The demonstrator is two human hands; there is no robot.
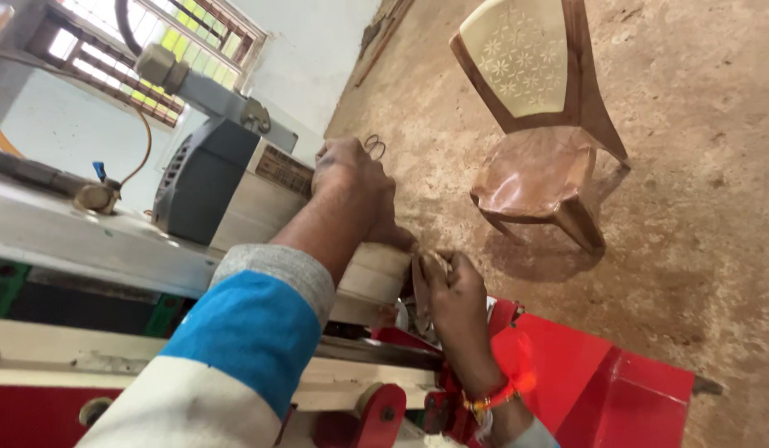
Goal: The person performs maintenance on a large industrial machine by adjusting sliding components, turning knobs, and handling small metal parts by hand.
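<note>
Left hand clenched over pale wooden block, right hand pinching its end near red machine; could catch fingers if block slips.

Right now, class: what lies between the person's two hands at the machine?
In the head view, a pale cylindrical roll lies between the left hand and right hand; both touch it.

Daylight from the barred window upper left; tilted view, soft motion blur.
</note>
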